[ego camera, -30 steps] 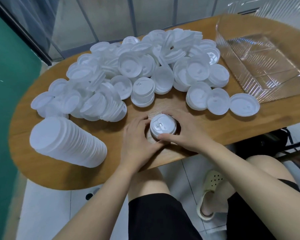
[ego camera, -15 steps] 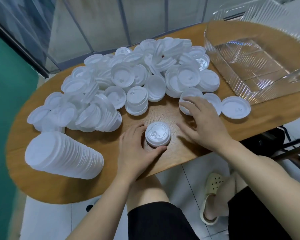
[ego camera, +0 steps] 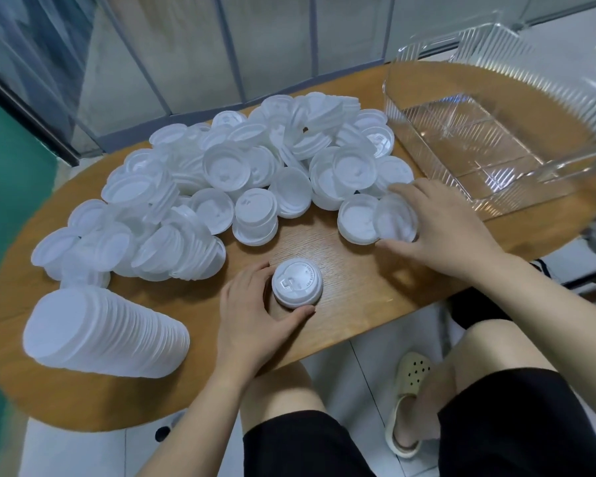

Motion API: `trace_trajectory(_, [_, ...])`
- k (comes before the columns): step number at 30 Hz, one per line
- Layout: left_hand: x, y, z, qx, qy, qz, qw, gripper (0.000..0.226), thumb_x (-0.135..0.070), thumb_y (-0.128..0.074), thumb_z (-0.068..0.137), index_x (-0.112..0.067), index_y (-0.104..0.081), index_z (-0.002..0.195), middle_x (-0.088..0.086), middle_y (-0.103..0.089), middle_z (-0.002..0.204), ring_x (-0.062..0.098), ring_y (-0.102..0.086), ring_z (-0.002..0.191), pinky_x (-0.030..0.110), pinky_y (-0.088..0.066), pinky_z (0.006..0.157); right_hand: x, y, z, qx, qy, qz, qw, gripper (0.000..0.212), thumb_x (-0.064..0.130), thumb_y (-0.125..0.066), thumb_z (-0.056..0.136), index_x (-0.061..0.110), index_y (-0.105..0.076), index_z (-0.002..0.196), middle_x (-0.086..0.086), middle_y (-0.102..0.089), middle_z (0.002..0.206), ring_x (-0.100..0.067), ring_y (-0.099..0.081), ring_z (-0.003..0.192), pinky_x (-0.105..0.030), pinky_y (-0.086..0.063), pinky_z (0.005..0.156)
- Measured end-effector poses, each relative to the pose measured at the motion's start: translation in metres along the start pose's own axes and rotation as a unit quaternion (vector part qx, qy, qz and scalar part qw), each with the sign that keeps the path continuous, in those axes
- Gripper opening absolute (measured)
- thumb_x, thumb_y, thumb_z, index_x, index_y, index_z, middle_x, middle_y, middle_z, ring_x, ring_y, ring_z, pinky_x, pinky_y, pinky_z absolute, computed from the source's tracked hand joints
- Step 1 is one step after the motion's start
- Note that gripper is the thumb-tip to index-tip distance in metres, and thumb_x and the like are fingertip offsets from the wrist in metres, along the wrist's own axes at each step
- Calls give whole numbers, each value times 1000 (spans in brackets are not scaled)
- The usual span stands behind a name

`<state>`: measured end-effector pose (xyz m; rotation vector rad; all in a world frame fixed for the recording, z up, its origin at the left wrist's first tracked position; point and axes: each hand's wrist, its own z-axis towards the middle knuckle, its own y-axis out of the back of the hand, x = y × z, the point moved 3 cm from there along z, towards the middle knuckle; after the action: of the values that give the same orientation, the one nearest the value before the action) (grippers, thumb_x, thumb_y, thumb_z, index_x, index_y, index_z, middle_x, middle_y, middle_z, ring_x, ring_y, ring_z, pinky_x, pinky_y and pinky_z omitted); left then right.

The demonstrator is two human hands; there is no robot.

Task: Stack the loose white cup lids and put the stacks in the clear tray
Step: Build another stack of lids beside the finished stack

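A big heap of loose white cup lids covers the middle of the oval wooden table. A short upright stack of lids stands near the front edge; my left hand curls round its left and near side. My right hand reaches to the heap's right end and grips a tilted loose lid by its rim. A long finished stack lies on its side at the front left. The clear ribbed tray sits at the back right with no lids in it.
The table's front edge runs just before my knees, with tiled floor and a pale clog below. A glass wall with metal frames stands behind the table. A green wall borders the left.
My right hand left the short stack, moved right to the heap's edge and took hold of a loose lid, lifting it on edge. My left hand stayed on the short stack.
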<state>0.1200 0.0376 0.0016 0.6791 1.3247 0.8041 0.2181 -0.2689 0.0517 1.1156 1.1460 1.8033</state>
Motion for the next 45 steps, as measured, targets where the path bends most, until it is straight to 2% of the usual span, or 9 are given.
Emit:
trace_trajectory(3, [1, -1, 0, 5, 4, 1, 1000, 81, -75, -80, 68, -31, -60, 133, -18, -52, 143, 6, -44, 136, 29, -25, 118, 32, -6, -7, -5, -14, 196, 980, 89, 62, -82, 73, 22, -50, 146, 5, -55, 128, -15, -56, 117, -30, -44, 103])
trace_trajectory(6, [1, -1, 1, 0, 6, -3, 1000, 78, -74, -80, 68, -32, -61, 131, -18, -53, 141, 6, -45, 136, 28, -26, 116, 71, -27, -14, 12, -24, 275, 961, 91, 67, -75, 71, 28, -48, 149, 12, -52, 131, -1, -54, 115, -17, -43, 100])
trace_trajectory(12, [0, -2, 0, -6, 7, -11, 1000, 74, -73, -80, 69, -36, -59, 130, -23, -51, 139, 2, -43, 137, 32, -30, 117, 121, -65, -12, -21, -81, 410, 908, 79, 41, -91, 75, 22, -55, 143, 8, -56, 123, -4, -60, 111, -24, -54, 94])
trace_trajectory(16, [0, -4, 1, -6, 3, -13, 1000, 76, -74, -78, 69, -34, -60, 130, -22, -55, 136, 2, -46, 135, 37, -32, 117, 135, -85, -15, -23, -77, 487, 870, 74, 36, -91, 72, 21, -56, 135, 4, -62, 127, -12, -61, 123, -36, -51, 106])
trace_trajectory(21, [3, -6, 1, -4, -3, -4, 1000, 76, -76, -70, 72, -27, -63, 130, -14, -58, 137, 5, -47, 136, 38, -33, 117, 121, -88, -25, -11, -75, 475, 877, 71, 26, -96, 71, 35, -52, 125, 12, -64, 124, -7, -62, 121, -23, -47, 103])
trace_trajectory(30, [3, -5, 1, 3, -3, 19, 1000, 80, -78, -64, 75, -26, -61, 135, -11, -56, 144, 7, -44, 139, 37, -28, 119, 117, -87, -33, 8, -75, 453, 888, 82, 29, -96, 71, 23, -52, 140, 22, -61, 128, 6, -58, 121, -9, -41, 99])
trace_trajectory(39, [-3, -3, 1, -8, 6, 0, 1000, 76, -65, -59, 69, -22, -65, 132, -9, -60, 139, 12, -48, 135, 31, -28, 116, 121, -87, -30, 33, -41, 378, 924, 72, 36, -92, 76, 26, -55, 137, 18, -59, 129, 8, -51, 123, -10, -37, 104])
trace_trajectory(42, [2, -6, 2, -17, 3, 6, 1000, 75, -61, -64, 67, -22, -66, 131, -8, -61, 140, 9, -46, 137, 25, -24, 114, 125, -87, -29, 30, -31, 343, 938, 69, 38, -90, 76, 24, -57, 135, 15, -59, 128, 6, -51, 122, -14, -37, 107])
trace_trajectory(45, [3, -7, 2, -20, 6, 0, 1000, 72, -49, -78, 66, -22, -65, 132, -8, -60, 140, 5, -43, 137, 19, -19, 112, 125, -88, -28, 11, -11, 329, 944, 59, 31, -89, 77, 22, -61, 129, 32, -54, 111, 17, -49, 111, -4, -33, 97])
